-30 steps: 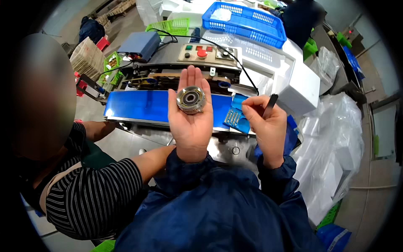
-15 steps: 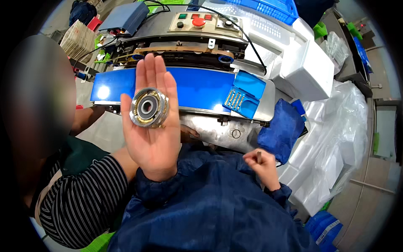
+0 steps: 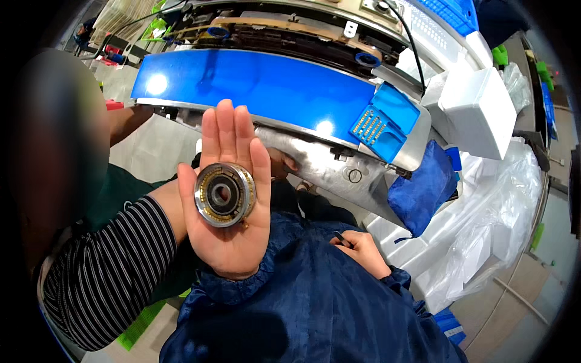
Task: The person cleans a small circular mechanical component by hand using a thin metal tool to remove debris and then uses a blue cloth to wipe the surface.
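Two hands in my head view, both in dark blue sleeves. Left hand [image 3: 233,199] is up, palm flat toward the camera, fingers straight and together, fully spread open, not clasping anything. A round metal wheel [image 3: 225,194] lies flat on that palm: silver outer rim, a brass-coloured ring of small segments inside it, dark bearing with a centre bore. It rests over the base of the fingers and the upper palm, with nothing curled round it. Right hand [image 3: 361,253] is lower, resting against the blue jacket at my chest, fingers curled in; a thin dark tool [image 3: 342,240] pokes out of the fist, so it is closed on that. Behind the left hand runs the blue conveyor belt [image 3: 260,85] of a steel sealing machine [image 3: 327,163], with a small light-blue tray of little metal pieces [image 3: 378,124] at the belt's right end. Above the belt I see the machine's open mechanism with a blue roller [image 3: 367,59]. A blue cloth [image 3: 423,190] hangs at the machine's right corner, next to white foam boxes [image 3: 475,109] and clear plastic bags [image 3: 490,224]. A second person in a striped sleeve [image 3: 115,272] sits at my left, close against my left forearm. Their other forearm [image 3: 130,118] reaches toward the machine's left end, well apart from the wheel.
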`<action>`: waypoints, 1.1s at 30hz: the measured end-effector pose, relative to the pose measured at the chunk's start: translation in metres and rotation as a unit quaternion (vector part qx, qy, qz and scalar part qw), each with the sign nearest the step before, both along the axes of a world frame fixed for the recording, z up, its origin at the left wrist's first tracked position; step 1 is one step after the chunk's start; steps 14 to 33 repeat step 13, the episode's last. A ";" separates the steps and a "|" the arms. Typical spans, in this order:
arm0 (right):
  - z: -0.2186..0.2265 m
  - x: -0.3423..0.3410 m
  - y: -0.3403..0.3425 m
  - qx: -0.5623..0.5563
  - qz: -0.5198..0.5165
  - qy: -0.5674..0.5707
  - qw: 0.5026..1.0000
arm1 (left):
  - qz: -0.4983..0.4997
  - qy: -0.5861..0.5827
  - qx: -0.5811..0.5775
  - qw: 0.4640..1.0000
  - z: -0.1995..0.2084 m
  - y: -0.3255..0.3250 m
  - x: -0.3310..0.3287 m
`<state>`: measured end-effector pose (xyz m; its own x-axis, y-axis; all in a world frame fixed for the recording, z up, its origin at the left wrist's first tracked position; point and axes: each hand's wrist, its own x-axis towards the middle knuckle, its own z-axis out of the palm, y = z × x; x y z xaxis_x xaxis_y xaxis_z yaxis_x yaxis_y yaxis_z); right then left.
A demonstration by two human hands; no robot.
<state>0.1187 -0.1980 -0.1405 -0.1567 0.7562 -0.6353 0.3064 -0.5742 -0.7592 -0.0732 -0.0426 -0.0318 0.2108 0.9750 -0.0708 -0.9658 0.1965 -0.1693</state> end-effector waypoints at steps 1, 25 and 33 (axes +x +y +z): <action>-0.001 -0.003 -0.003 -0.005 0.004 0.001 1.000 | 0.000 -0.003 -0.006 1.000 -0.001 -0.004 -0.004; -0.035 -0.045 -0.072 -0.074 0.018 -0.008 0.997 | -0.030 0.028 0.064 0.997 -0.060 -0.075 -0.061; -0.035 -0.045 -0.072 -0.074 0.018 -0.008 0.997 | -0.030 0.028 0.064 0.997 -0.060 -0.075 -0.061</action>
